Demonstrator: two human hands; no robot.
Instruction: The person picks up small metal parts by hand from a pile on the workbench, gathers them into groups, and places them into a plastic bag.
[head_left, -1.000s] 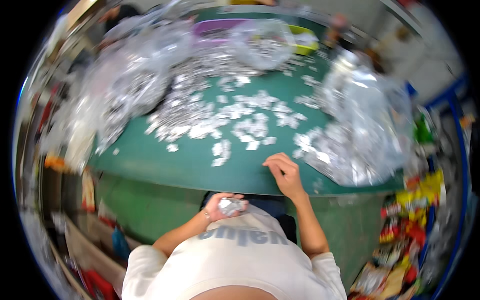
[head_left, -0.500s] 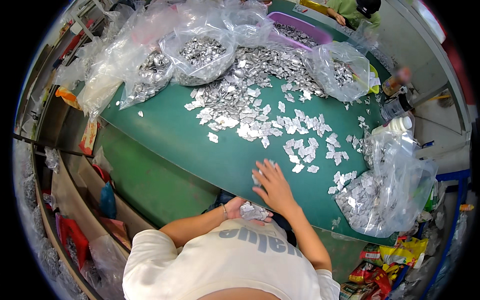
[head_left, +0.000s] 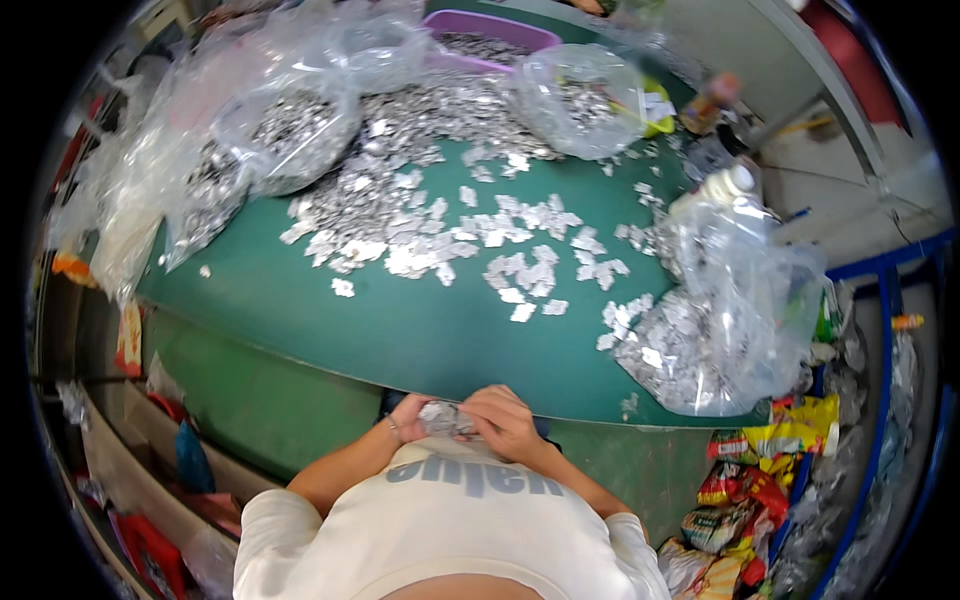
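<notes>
Close to my body, at the table's near edge, my left hand (head_left: 407, 418) cups a small heap of flat silver pieces (head_left: 441, 417) with jagged outlines. My right hand (head_left: 500, 420) has its fingers drawn together at the right side of that heap. What lies between those fingertips is too small and blurred to make out. Beyond both hands, a large pile of similar silver pieces (head_left: 400, 150) covers the far part of the green table (head_left: 330, 330). Loose pieces (head_left: 525, 275) lie in flat clusters nearer to me.
Clear plastic bags of pieces stand at far left (head_left: 300, 130), far right (head_left: 580, 100) and near right (head_left: 690, 345). Behind the pile is a purple tub (head_left: 490, 28). A white bottle (head_left: 728, 184) stands at the right edge. Colourful packets (head_left: 770, 450) lie below the table's right side.
My right hand has come back from the tabletop to the heap in my left hand, its spread fingers now drawn together. The view has shifted, so the table appears further left and up.
</notes>
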